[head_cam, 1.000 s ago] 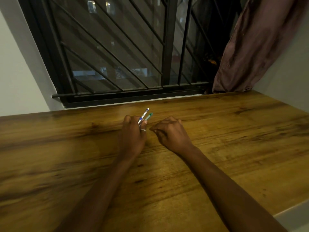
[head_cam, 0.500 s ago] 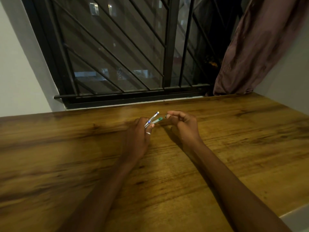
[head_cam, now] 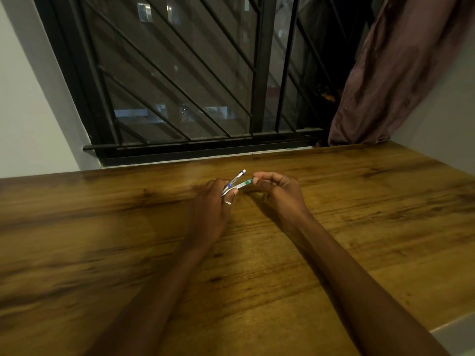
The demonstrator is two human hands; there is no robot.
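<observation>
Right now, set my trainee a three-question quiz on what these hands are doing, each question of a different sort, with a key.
1. True or false: the left hand holds both the blue pen and the green pen.
2. Which does the right hand pinch at its end? A) the blue pen B) the green pen C) neither
3. Fill in: the ring sits on the ____ hand.
Key: 1 true; 2 B; 3 left.
</observation>
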